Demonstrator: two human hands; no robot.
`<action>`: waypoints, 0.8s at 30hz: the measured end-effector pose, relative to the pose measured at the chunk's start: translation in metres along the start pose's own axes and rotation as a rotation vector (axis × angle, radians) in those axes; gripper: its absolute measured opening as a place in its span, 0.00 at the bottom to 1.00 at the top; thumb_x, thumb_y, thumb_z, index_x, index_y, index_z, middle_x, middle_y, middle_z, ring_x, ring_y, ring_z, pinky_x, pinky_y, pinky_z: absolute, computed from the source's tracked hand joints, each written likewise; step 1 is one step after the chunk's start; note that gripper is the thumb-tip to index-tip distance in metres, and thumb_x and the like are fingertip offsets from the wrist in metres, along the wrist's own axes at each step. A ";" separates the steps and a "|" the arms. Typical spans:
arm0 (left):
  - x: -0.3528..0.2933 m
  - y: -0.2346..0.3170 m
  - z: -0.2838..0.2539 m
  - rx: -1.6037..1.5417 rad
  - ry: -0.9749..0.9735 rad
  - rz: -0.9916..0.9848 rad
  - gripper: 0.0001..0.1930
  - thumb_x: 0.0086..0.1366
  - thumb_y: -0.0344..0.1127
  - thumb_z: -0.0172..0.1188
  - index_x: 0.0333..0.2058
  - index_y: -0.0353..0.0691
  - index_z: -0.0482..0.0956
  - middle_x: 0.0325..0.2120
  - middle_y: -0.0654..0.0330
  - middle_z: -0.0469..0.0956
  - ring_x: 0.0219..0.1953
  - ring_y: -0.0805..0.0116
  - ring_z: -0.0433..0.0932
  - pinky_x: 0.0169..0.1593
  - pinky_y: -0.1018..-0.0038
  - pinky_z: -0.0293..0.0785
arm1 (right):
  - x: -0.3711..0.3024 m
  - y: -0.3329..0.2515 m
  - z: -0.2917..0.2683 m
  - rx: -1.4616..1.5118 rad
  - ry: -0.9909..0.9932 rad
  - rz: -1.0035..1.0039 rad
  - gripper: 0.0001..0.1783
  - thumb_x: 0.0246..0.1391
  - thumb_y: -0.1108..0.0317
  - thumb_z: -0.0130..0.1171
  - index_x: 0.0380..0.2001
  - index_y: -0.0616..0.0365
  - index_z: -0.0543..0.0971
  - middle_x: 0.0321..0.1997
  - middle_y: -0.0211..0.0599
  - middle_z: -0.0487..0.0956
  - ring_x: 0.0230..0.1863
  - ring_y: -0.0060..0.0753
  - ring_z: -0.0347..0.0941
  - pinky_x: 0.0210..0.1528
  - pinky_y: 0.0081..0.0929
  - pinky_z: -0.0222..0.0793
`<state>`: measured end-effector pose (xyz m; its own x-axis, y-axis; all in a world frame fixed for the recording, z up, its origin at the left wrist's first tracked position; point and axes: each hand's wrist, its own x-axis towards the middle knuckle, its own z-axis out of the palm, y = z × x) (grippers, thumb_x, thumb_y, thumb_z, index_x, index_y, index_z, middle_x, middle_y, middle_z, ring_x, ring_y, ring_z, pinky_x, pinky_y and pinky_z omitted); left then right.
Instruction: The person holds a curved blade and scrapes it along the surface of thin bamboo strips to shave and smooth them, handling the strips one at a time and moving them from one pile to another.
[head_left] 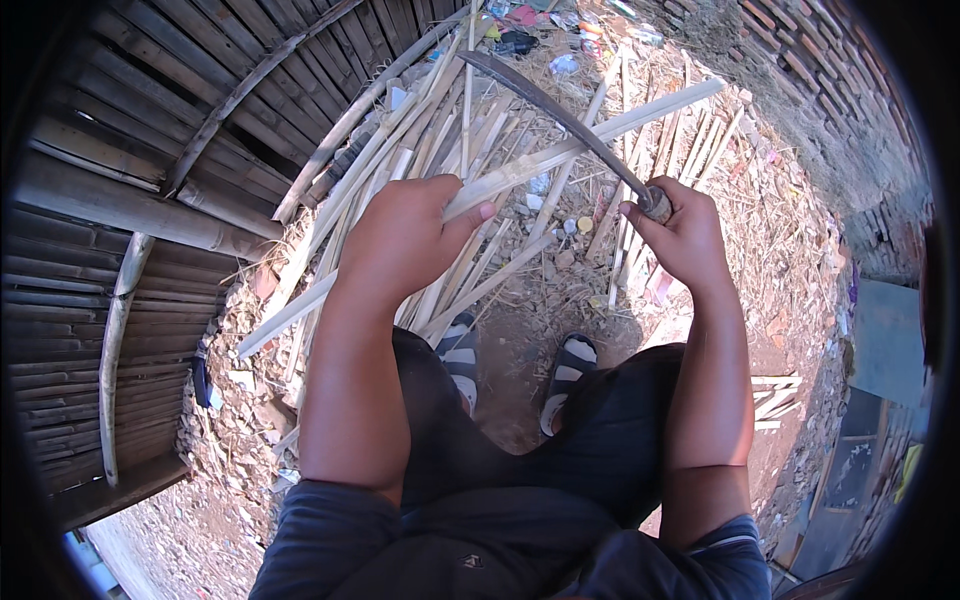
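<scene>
My left hand is closed around a long pale bamboo strip. The strip slants from the lower left, under my left forearm, up to the far right. In my right hand is a long curved machete, gripped by its short round handle. Its dark blade points up and to the left and crosses over the strip; whether blade and strip touch, I cannot tell. Beneath both hands, many loose bamboo strips lie piled on the ground.
A bamboo-slat wall rises on the left, and a brick wall stands at the far right. More cut strips lie to the right of the blade. Scattered litter and debris cover the ground. My sandalled feet are close below.
</scene>
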<state>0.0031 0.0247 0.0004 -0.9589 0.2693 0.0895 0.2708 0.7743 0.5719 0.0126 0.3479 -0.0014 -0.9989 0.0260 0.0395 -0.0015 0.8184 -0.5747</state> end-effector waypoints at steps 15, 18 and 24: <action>0.001 0.002 0.002 0.053 0.044 -0.028 0.23 0.69 0.53 0.69 0.34 0.34 0.84 0.24 0.44 0.80 0.31 0.40 0.81 0.37 0.52 0.76 | -0.002 0.006 0.002 0.007 0.035 -0.028 0.14 0.56 0.61 0.75 0.36 0.59 0.85 0.24 0.43 0.82 0.27 0.39 0.81 0.35 0.38 0.73; 0.001 -0.002 0.005 0.061 0.066 -0.006 0.23 0.69 0.54 0.69 0.34 0.35 0.84 0.24 0.44 0.80 0.31 0.40 0.81 0.37 0.52 0.76 | -0.009 -0.011 0.010 -0.080 -0.006 -0.134 0.14 0.55 0.59 0.75 0.36 0.58 0.85 0.27 0.46 0.82 0.30 0.50 0.81 0.36 0.42 0.75; 0.000 -0.002 0.003 0.093 0.074 -0.015 0.23 0.69 0.54 0.69 0.34 0.35 0.84 0.24 0.44 0.81 0.31 0.40 0.81 0.37 0.52 0.76 | 0.001 0.004 0.003 0.012 0.007 -0.019 0.16 0.55 0.58 0.77 0.36 0.60 0.85 0.25 0.45 0.82 0.27 0.43 0.80 0.35 0.40 0.74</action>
<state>0.0022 0.0246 -0.0033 -0.9656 0.2167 0.1435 0.2597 0.8285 0.4961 0.0114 0.3497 -0.0061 -0.9983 0.0142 0.0564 -0.0214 0.8120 -0.5833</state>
